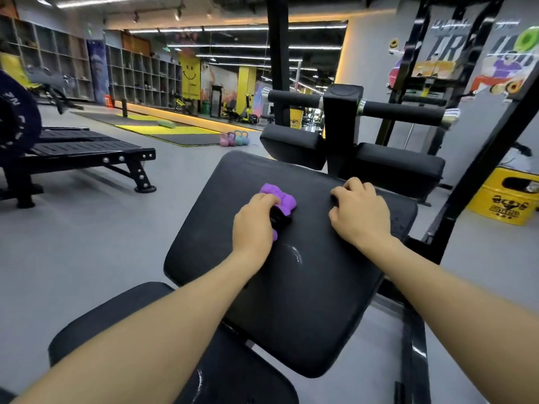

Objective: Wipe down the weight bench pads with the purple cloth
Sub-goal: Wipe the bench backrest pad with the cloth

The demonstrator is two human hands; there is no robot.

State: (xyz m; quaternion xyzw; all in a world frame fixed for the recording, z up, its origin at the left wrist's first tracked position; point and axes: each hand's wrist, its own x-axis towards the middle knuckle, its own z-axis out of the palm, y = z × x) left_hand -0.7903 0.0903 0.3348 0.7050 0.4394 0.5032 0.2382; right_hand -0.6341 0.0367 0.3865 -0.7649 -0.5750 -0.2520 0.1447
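A large black bench pad (pixel 291 301) fills the middle of the view, tilted away from me. On its upper part lies the bunched purple cloth (pixel 280 196), and my left hand (pixel 255 223) grips it with curled fingers, pressing it onto the pad. My right hand (pixel 361 214) rests on the pad's upper right area with its fingers bent, holding nothing. A second black pad (pixel 96 330) sits lower left under my left forearm. Two smaller black pads (pixel 291 147) (pixel 402 167) lie beyond the top edge.
A black upright post (pixel 341 118) with padded roller bars (pixel 405 112) stands behind the pads. A black rack frame (pixel 466 170) runs along the right, with a yellow drum (pixel 504 196) beside it. Another black bench (pixel 87 153) is at left, and kettlebells (pixel 234 138) sit on the floor.
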